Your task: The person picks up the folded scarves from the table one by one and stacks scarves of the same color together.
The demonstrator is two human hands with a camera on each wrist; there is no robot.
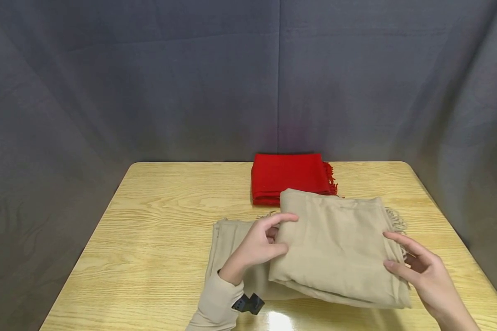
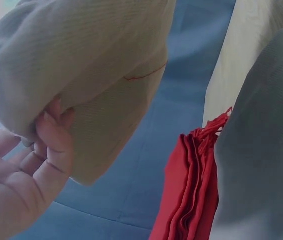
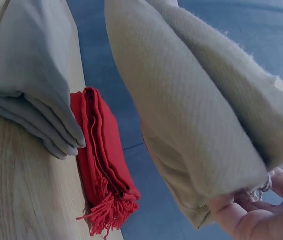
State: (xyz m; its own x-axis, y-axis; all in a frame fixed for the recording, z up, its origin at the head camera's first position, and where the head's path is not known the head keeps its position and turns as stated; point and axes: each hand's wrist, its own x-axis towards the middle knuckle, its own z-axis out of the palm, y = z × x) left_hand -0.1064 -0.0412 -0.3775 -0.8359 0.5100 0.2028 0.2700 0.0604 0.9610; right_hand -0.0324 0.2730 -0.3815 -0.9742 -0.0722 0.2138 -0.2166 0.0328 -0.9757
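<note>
A folded beige scarf (image 1: 335,248) is lifted a little off the wooden table (image 1: 149,239) between my two hands. My left hand (image 1: 278,233) pinches its left edge, thumb below and fingers on top. My right hand (image 1: 397,252) grips the right edge by the fringe. In the left wrist view the fingers (image 2: 51,145) curl under the beige scarf (image 2: 81,65). The right wrist view shows fingers (image 3: 246,212) holding the beige scarf (image 3: 196,115) from beneath. More folded beige cloth (image 1: 232,248) lies flat under my left hand; whether it is the same scarf I cannot tell.
A folded red scarf (image 1: 290,177) with a fringe lies at the table's far edge, just behind the beige one, and also shows as the red scarf (image 3: 101,155) in the right wrist view. Grey fabric walls (image 1: 149,92) surround the table. Bare tabletop stretches to the left.
</note>
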